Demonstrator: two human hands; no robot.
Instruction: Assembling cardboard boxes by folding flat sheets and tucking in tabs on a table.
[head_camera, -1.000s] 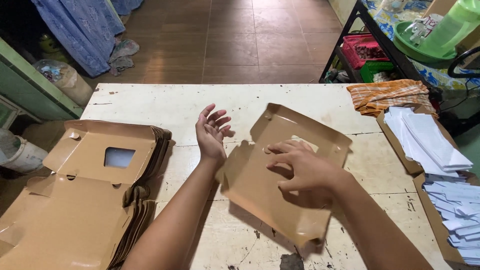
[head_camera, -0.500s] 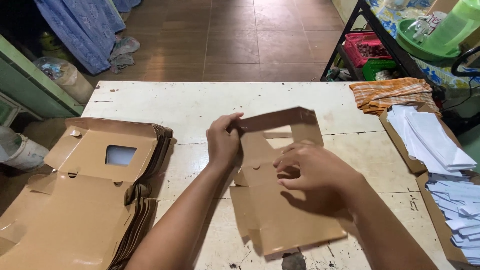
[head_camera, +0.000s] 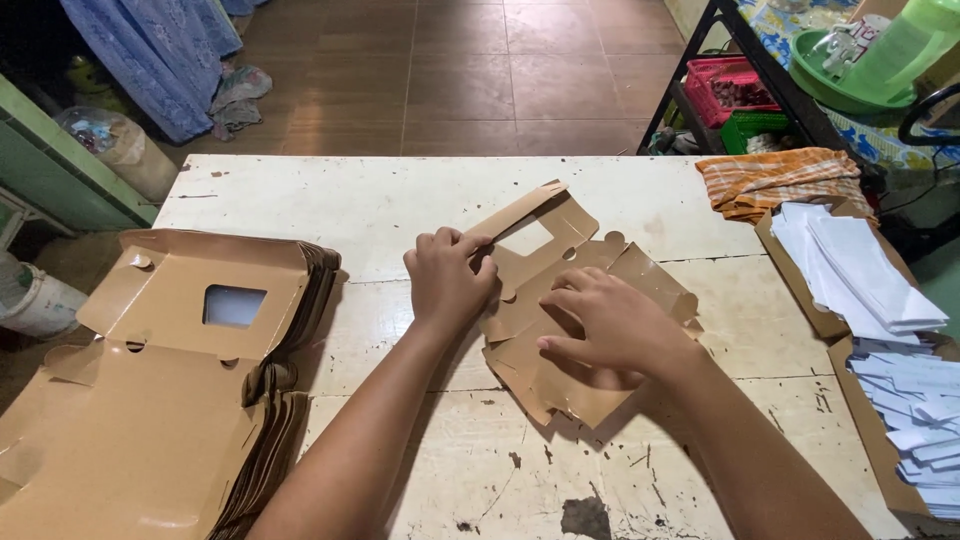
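While the box blank (head_camera: 560, 330) lies on the table (head_camera: 330, 205) near its middle, it is pinned by both hands. The left hand (head_camera: 447, 280) is curled into a loose fist, knuckles pressed down on the blank's left edge beside the window flap (head_camera: 525, 232), which is tilted up off the table. Nothing is gripped by it; the card is only pressed. The right hand (head_camera: 610, 325) is laid flat and spread, palm down, on the blank's middle panel.

How the fold is best done, judged from this:
- The crease should be pressed along its scored line, not beside it, or the card will buckle.
- The panel under the right hand should be kept flat while the left side is creased, so the blank is not skewed.
- Pressure should be run along the full crease; a spot press will leave the flap springy.
- The window cut-out should be spared: card around it is thin and may tear.

Containers:
- A stack (head_camera: 190, 380) of the same brown windowed blanks is kept at the table's left, overhanging its edge; top one is half open.
- A shallow cardboard tray (head_camera: 800, 290) at the right edge is filled with white paper sheets (head_camera: 870, 270); more sheets are piled below it.
- An orange checked cloth (head_camera: 780, 180) is folded just above the tray.
- On the rack beyond, a red basket (head_camera: 735, 85) with dark contents that cannot be made out, a green basket (head_camera: 755, 128) under it, and a green basin (head_camera: 850, 75) holding a green bottle.
- A clear bag (head_camera: 105, 145) on the floor at left; contents unclear.
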